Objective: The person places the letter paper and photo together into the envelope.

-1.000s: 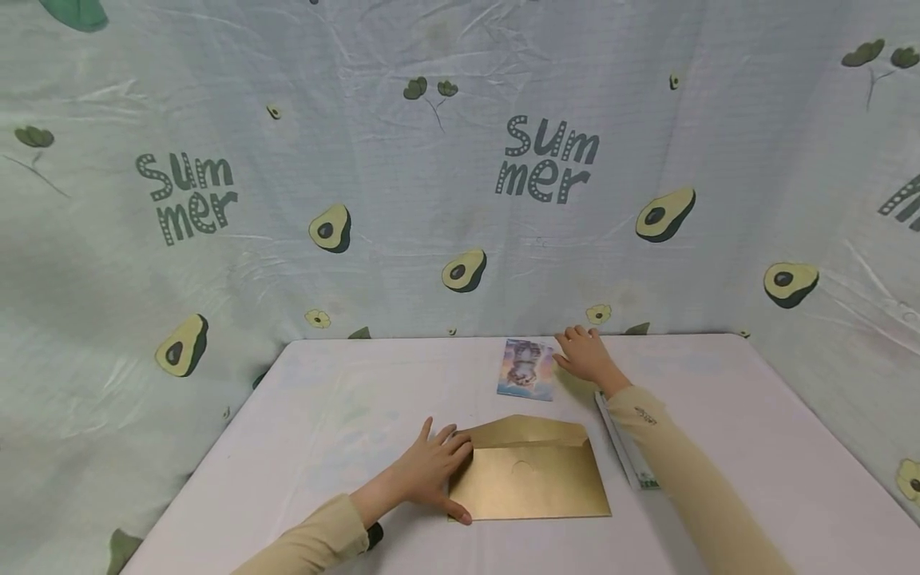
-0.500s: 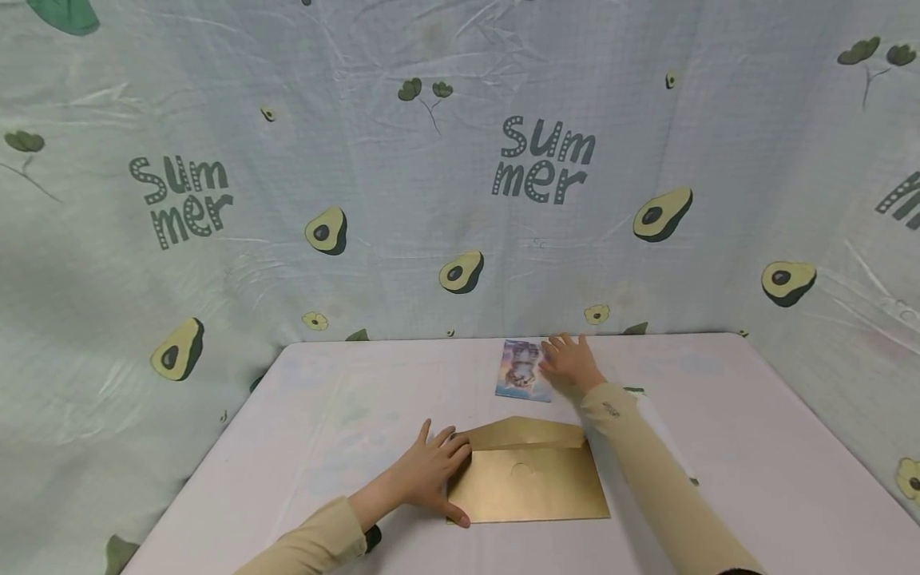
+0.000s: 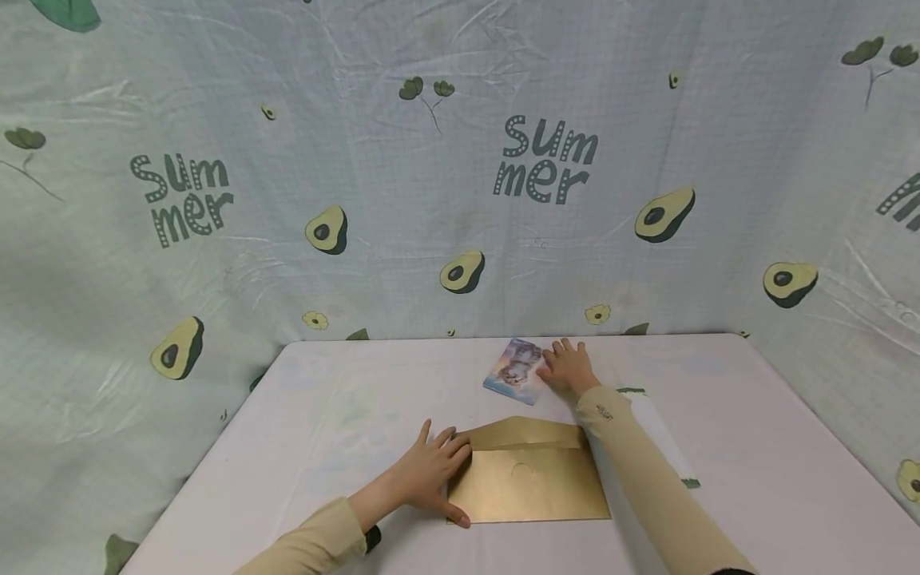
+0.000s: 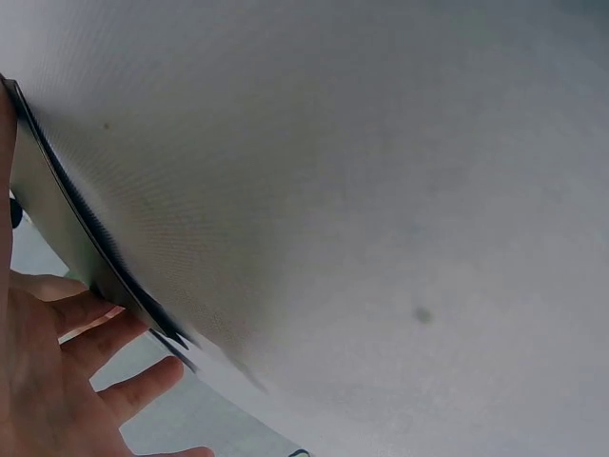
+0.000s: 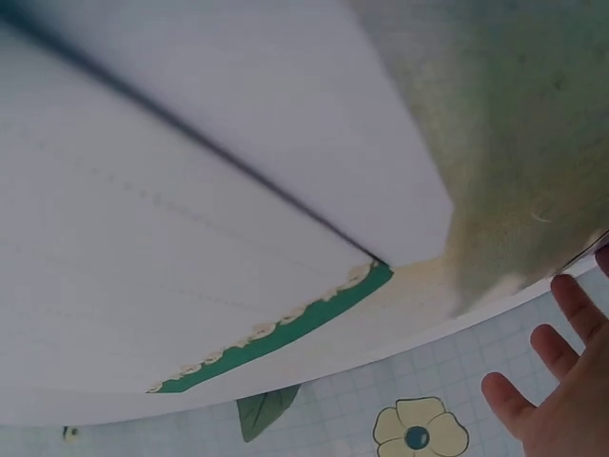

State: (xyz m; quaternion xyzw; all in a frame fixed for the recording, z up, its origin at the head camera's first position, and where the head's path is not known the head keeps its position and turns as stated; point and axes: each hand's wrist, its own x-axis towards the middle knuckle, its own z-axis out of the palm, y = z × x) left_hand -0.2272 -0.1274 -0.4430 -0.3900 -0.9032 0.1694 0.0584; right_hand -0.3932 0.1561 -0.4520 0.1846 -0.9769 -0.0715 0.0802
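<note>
A gold envelope [image 3: 532,483] lies on the table with its flap raised toward the far side. My left hand [image 3: 426,473] rests on its left edge, fingers spread, thumb at the near corner. In the left wrist view, fingertips of the left hand [image 4: 90,352] meet the envelope's edge [image 4: 76,219]. At the far side, my right hand [image 3: 569,369] touches the right edge of a small card [image 3: 514,372] with a pastel animal picture. The right wrist view has the right hand [image 5: 561,381] with fairly straight fingers; only a sliver of the card shows there.
White paper with green trim [image 3: 657,431], creased or folded, lies partly under my right sleeve [image 3: 647,471]. Beyond the white table [image 3: 345,399] hangs a cloth backdrop [image 3: 388,176] printed with avocados. A dark object [image 3: 373,537] sits by my left cuff.
My right hand has shifted left onto the picture card, which has turned clockwise. The green-trimmed paper, earlier narrow beside the sleeve, now shows farther right and flatter. My left hand stays put.
</note>
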